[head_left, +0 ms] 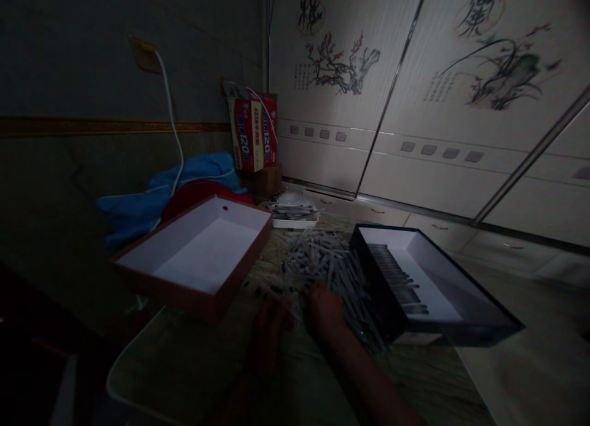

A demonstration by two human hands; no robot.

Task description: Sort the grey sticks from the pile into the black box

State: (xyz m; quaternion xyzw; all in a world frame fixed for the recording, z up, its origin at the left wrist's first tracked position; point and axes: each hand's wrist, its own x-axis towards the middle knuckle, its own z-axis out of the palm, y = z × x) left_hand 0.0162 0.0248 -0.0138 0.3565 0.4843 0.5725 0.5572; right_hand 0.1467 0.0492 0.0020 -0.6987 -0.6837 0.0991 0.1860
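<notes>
In the dim head view, my left hand (271,321) is low over the table with its fingers closed. A thin pale stick seems to jut from its fingertips, too dark to name. Just right of it, my right hand (325,309) is curled into a loose fist, and whatever lies inside is hidden. Beyond the right hand spreads a heap of slim grey pen-like sticks (318,257). Small dark pieces (262,289) are scattered beyond the left hand. A black-sided box (465,284) on the right holds a row of dark-ended pen-like sticks (396,278).
A red-brown open box (239,278) with a white inside stands at left. Behind the heap sits a white tray (295,224) with more sticks. Further back are a blue cloth (198,171), a red printed carton (253,131), a white cable (170,106) and sliding cabinet doors (332,106).
</notes>
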